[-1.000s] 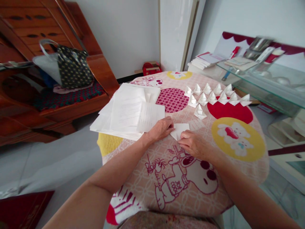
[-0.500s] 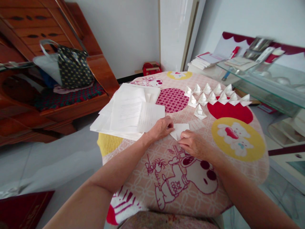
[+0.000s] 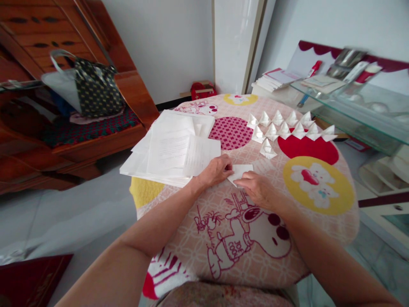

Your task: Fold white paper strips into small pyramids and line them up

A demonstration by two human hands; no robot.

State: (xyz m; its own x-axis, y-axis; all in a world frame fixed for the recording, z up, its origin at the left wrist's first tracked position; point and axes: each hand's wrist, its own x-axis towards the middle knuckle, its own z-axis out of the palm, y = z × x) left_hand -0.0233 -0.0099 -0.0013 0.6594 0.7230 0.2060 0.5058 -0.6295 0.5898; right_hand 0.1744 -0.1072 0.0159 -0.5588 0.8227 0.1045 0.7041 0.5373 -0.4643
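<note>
A small folded piece of white paper (image 3: 242,168) lies on the cloth-covered table between my hands. My left hand (image 3: 219,169) has its fingers curled together at the paper's left corner, holding it down. From the right, my right hand (image 3: 258,186) reaches over the paper's lower edge, its fingers pressed together on the fold. The fingers hide part of the paper. Beyond it stands one folded paper boat (image 3: 267,149), with two rows of more paper boats (image 3: 284,130) behind.
Loose white sheets (image 3: 172,145), some printed, are piled left of my hands. The patterned tablecloth (image 3: 220,226) covers the round table. At right is a glass shelf (image 3: 361,102) holding cups and papers. A wooden bench (image 3: 96,147) with a dotted bag (image 3: 97,87) stands at left.
My right hand has moved slightly up and left along the paper, and the paper's lower point is now folded up or covered by the fingers. My left hand stays in place.
</note>
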